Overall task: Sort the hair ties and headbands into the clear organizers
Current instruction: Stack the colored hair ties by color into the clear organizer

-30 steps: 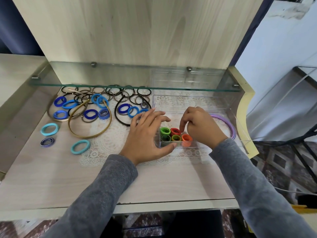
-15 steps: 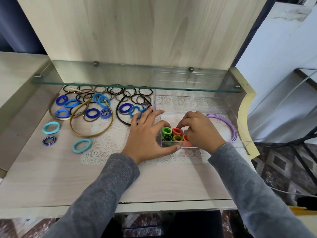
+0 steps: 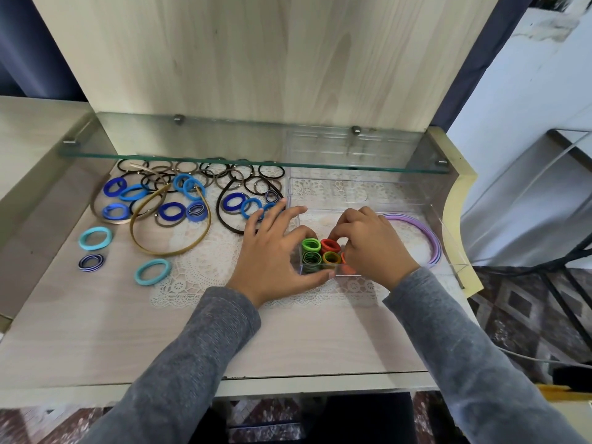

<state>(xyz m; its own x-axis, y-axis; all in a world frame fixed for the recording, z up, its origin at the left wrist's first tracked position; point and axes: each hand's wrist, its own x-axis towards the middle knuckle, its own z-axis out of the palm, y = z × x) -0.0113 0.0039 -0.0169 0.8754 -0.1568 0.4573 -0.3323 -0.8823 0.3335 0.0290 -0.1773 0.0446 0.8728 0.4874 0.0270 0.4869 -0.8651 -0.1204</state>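
On a pale wooden desk top (image 3: pixel 96 331), a small clear plastic organizer (image 3: pixel 334 269) is being grasped by the left hand (image 3: pixel 272 254), thumb along its front wall. Rolled elastic hair ties (image 3: pixel 311 245) in green, red and orange are being held upright inside the organizer, with the right hand (image 3: pixel 374 248) being curled over them; whether any is pinched cannot be told. Left of the organizer loose blue hair ties (image 3: pixel 171 211) and a thin gold headband (image 3: pixel 169 249) are being left lying, and right of it purple headbands (image 3: pixel 431 240).
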